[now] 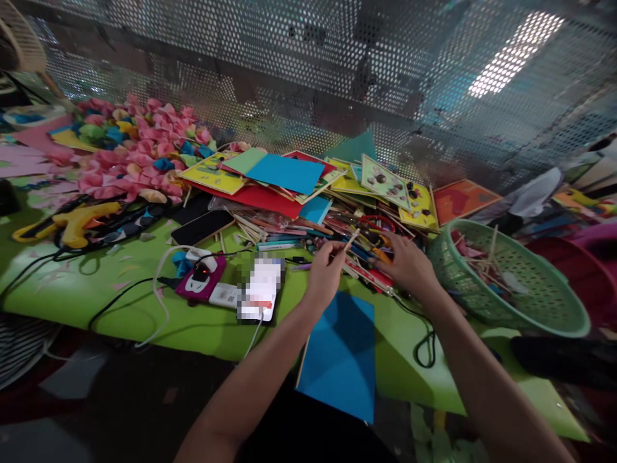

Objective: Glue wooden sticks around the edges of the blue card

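My left hand (pixel 324 275) is closed, with a short pale wooden stick (pixel 351 241) pinched between thumb and fingers and pointing up to the right. To its right, my right hand (pixel 409 262) is bent over a cluttered heap, its fingers around the orange handle of a tool (pixel 382 255); the tool's kind is hard to make out. Around both hands lie pens, loose sticks and a red strip (pixel 369 275). Below them, a blue board (pixel 340 354) reaches over the table's front edge, close to my body.
A lit phone (pixel 263 289) and a purple power strip (pixel 201 278) with cables lie left. Further left are a yellow glue gun (pixel 80 222) and pink paper petals (pixel 125 148). Coloured cards (pixel 286 173) are piled behind. A green basket (pixel 511 276) stands right, before a perforated metal wall (pixel 270 64).
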Demonstrator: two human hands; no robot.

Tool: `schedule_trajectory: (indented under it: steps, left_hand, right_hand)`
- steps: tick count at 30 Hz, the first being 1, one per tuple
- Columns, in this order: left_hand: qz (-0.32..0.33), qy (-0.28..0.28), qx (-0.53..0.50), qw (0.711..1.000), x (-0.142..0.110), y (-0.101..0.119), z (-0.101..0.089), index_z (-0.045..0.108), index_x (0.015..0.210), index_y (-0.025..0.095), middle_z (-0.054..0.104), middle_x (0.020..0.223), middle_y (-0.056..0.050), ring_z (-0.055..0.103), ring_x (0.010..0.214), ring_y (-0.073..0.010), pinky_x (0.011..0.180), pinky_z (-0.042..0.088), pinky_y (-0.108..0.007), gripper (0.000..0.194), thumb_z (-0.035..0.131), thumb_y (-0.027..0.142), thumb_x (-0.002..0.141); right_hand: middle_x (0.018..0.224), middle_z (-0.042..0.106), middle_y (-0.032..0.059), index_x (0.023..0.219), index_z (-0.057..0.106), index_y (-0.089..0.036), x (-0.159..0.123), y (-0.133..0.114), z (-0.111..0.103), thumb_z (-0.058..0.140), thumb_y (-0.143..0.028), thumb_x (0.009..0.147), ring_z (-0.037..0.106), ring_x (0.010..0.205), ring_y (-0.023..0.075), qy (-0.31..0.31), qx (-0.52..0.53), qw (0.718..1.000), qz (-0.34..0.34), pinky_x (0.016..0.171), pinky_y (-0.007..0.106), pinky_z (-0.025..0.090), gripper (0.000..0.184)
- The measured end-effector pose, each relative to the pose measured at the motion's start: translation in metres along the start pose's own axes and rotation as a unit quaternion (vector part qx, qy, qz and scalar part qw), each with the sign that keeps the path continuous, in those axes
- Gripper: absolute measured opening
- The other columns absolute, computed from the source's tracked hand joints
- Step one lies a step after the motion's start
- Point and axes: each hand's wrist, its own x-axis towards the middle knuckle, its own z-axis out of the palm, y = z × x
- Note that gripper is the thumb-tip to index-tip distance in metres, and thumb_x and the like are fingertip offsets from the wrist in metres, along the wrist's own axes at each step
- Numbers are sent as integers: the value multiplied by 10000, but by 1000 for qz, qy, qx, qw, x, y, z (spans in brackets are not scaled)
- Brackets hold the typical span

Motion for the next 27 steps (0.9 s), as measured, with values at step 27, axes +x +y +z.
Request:
schedule_trajectory:
  steps: [27]
  left_hand:
    - [-21,-159,112,981,-4,-5,9,632,1050,207,749,964,-40,725,897,-185,783,555,-296,148,635,145,916]
  right_hand:
    - [988,724,101,1086,789,-263,-80,-26,-15,561,-317,1031,575,943,283,85,-79,984,-133,823,411,392,241]
